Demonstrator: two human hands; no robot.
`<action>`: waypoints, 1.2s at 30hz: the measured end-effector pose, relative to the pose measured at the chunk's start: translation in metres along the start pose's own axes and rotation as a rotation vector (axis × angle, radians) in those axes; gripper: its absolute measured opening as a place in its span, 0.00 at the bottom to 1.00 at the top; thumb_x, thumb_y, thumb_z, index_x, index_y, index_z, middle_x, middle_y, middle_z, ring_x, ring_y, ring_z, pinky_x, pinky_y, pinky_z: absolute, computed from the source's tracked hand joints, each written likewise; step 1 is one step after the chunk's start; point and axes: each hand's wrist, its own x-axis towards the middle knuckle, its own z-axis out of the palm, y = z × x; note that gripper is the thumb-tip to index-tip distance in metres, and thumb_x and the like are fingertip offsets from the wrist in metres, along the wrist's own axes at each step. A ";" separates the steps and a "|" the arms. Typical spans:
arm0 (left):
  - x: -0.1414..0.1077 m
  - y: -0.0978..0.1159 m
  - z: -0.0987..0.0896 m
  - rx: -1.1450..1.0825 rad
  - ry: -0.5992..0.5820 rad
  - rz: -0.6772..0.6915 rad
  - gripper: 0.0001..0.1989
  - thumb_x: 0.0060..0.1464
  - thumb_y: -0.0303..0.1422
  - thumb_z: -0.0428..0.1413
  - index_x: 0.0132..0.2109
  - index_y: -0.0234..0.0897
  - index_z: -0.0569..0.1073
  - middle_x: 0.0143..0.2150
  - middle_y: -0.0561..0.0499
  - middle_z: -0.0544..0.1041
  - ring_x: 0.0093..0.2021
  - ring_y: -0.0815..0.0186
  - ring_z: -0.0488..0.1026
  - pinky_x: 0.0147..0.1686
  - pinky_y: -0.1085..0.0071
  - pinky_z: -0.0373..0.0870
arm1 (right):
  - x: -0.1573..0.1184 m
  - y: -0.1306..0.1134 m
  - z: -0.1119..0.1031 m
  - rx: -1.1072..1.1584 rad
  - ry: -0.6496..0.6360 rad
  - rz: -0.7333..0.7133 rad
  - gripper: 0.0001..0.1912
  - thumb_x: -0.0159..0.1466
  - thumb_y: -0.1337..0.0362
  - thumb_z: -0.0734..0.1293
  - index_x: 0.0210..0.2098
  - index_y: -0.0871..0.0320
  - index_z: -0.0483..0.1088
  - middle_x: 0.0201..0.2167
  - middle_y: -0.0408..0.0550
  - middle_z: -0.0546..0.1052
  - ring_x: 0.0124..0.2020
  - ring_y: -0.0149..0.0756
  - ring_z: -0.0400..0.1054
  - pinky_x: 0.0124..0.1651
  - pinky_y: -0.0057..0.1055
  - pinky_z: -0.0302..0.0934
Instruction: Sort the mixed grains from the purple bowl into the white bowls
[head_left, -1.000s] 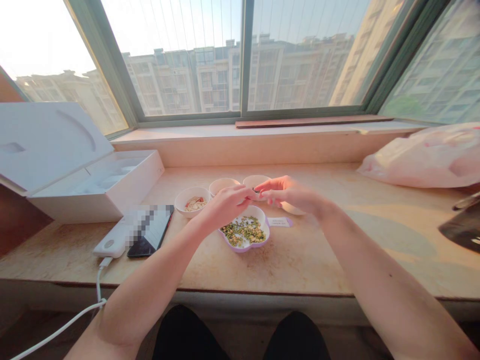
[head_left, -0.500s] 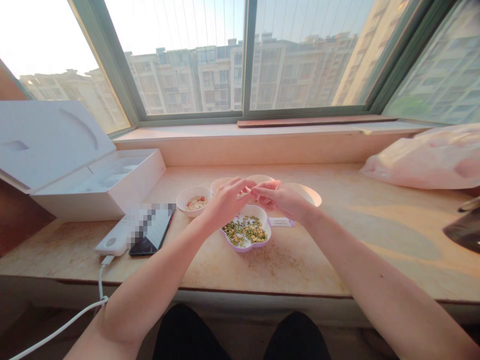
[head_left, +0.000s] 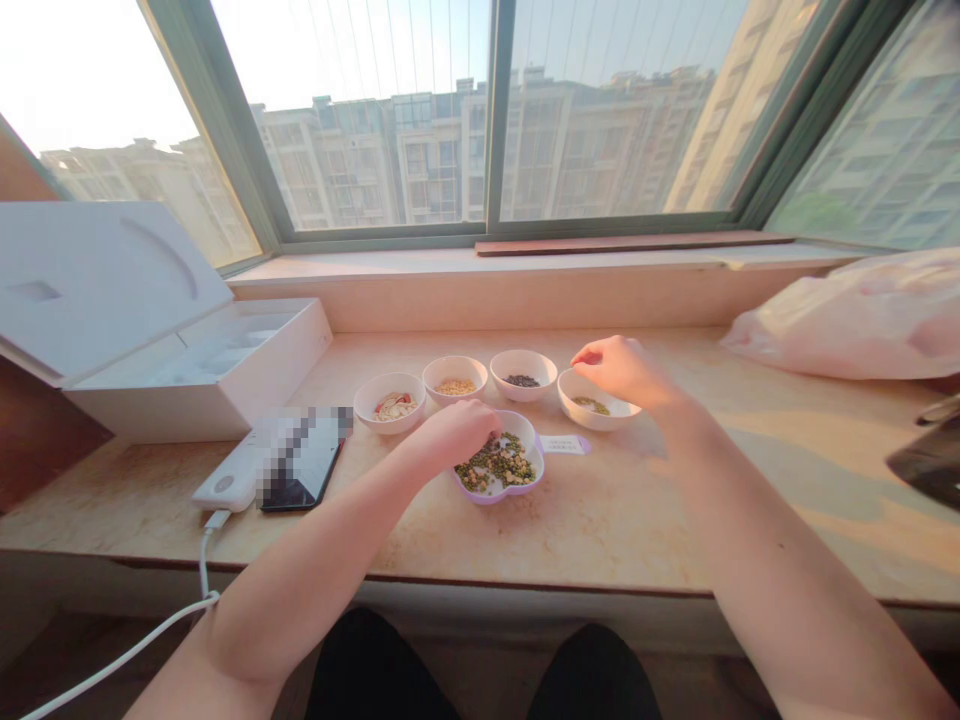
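Note:
My left hand [head_left: 466, 432] reaches into a white scalloped bowl with a lilac rim [head_left: 517, 490]. Its fingers are closed and point down at the mixed green and yellow beans [head_left: 495, 465]; whatever they pinch is hidden. Over the rightmost white bowl [head_left: 611, 420] hovers my right hand [head_left: 621, 368], fingertips pinched together. Small greenish beans [head_left: 591, 405] lie in that bowl. I cannot make out what the right fingers hold, if anything.
Further white bowls hold pale slices with red bits [head_left: 394, 406], yellow beans [head_left: 455, 385] and black beans [head_left: 522, 380]. A label [head_left: 564, 445] lies beside the lilac bowl. Left are a phone [head_left: 307, 465], a power bank [head_left: 229, 485] and an open box [head_left: 225, 385]; right, a plastic bag [head_left: 855, 315].
My hands, together above the lilac-rimmed bowl before, have parted. The left dropped down to the mixed beans; the right swung right to the rightmost bowl.

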 end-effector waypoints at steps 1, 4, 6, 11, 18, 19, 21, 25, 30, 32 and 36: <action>0.000 0.001 -0.001 0.018 -0.015 0.001 0.15 0.60 0.22 0.51 0.32 0.36 0.81 0.37 0.47 0.83 0.38 0.62 0.79 0.39 0.69 0.70 | 0.000 0.002 -0.002 -0.014 -0.015 0.018 0.08 0.60 0.68 0.68 0.31 0.55 0.81 0.38 0.50 0.85 0.41 0.41 0.77 0.39 0.30 0.64; 0.000 0.004 -0.004 0.075 -0.050 0.006 0.15 0.61 0.22 0.50 0.35 0.35 0.81 0.40 0.46 0.84 0.40 0.61 0.80 0.39 0.69 0.70 | 0.001 0.005 -0.004 -0.041 -0.063 0.070 0.07 0.60 0.67 0.68 0.32 0.54 0.81 0.38 0.49 0.85 0.40 0.41 0.77 0.37 0.30 0.63; 0.000 0.008 -0.006 0.092 -0.057 0.001 0.15 0.61 0.23 0.50 0.35 0.35 0.81 0.41 0.45 0.84 0.40 0.61 0.80 0.39 0.68 0.70 | 0.001 0.007 -0.003 -0.057 -0.091 0.081 0.08 0.60 0.67 0.68 0.31 0.54 0.81 0.39 0.50 0.85 0.39 0.42 0.77 0.36 0.31 0.63; -0.002 0.016 -0.010 0.117 -0.058 -0.022 0.14 0.61 0.23 0.50 0.34 0.35 0.80 0.39 0.45 0.83 0.38 0.60 0.80 0.37 0.68 0.70 | 0.003 0.014 -0.001 -0.097 -0.163 0.079 0.08 0.59 0.66 0.68 0.31 0.55 0.82 0.38 0.53 0.85 0.37 0.43 0.77 0.34 0.31 0.63; -0.004 0.008 -0.012 -0.022 0.179 -0.006 0.13 0.56 0.21 0.51 0.36 0.37 0.80 0.37 0.48 0.80 0.37 0.63 0.77 0.37 0.68 0.69 | 0.009 0.025 0.000 -0.128 -0.248 0.126 0.12 0.52 0.69 0.70 0.34 0.55 0.84 0.36 0.52 0.84 0.33 0.42 0.76 0.30 0.31 0.63; -0.004 0.003 -0.013 -0.050 0.228 -0.015 0.14 0.56 0.21 0.51 0.36 0.38 0.80 0.37 0.48 0.80 0.37 0.63 0.76 0.37 0.69 0.69 | 0.010 0.027 0.001 -0.125 -0.244 0.127 0.13 0.51 0.69 0.70 0.35 0.55 0.84 0.37 0.52 0.84 0.34 0.42 0.76 0.30 0.31 0.64; -0.003 -0.010 -0.016 -0.089 0.309 -0.042 0.13 0.55 0.21 0.52 0.34 0.38 0.79 0.37 0.49 0.80 0.37 0.64 0.75 0.37 0.70 0.68 | 0.010 0.029 0.004 -0.120 -0.209 0.110 0.13 0.52 0.69 0.70 0.35 0.55 0.83 0.39 0.53 0.84 0.35 0.42 0.76 0.32 0.32 0.64; -0.002 -0.034 -0.022 -0.107 0.407 -0.148 0.11 0.56 0.23 0.53 0.33 0.37 0.79 0.38 0.49 0.79 0.35 0.66 0.73 0.36 0.71 0.66 | 0.007 0.020 0.005 -0.097 -0.107 0.058 0.09 0.57 0.65 0.69 0.35 0.54 0.83 0.40 0.53 0.84 0.36 0.43 0.75 0.34 0.33 0.62; -0.001 -0.045 -0.023 -0.026 0.405 -0.356 0.12 0.60 0.25 0.52 0.35 0.36 0.81 0.37 0.47 0.78 0.32 0.64 0.72 0.33 0.69 0.64 | -0.014 -0.021 0.012 0.153 -0.089 -0.177 0.11 0.63 0.59 0.68 0.38 0.54 0.83 0.35 0.49 0.83 0.34 0.40 0.73 0.36 0.33 0.62; 0.000 -0.046 -0.022 -0.014 0.395 -0.400 0.11 0.60 0.26 0.53 0.37 0.36 0.81 0.37 0.46 0.79 0.34 0.63 0.73 0.35 0.69 0.64 | -0.027 -0.040 0.022 0.288 -0.201 -0.322 0.12 0.63 0.55 0.70 0.38 0.54 0.83 0.35 0.47 0.83 0.34 0.39 0.74 0.36 0.33 0.63; -0.001 -0.047 -0.020 -0.014 0.373 -0.422 0.12 0.61 0.25 0.53 0.34 0.35 0.80 0.35 0.46 0.78 0.33 0.63 0.73 0.35 0.70 0.65 | -0.049 -0.070 0.049 0.420 -0.465 -0.544 0.08 0.64 0.62 0.69 0.37 0.55 0.83 0.34 0.47 0.83 0.33 0.37 0.74 0.37 0.32 0.65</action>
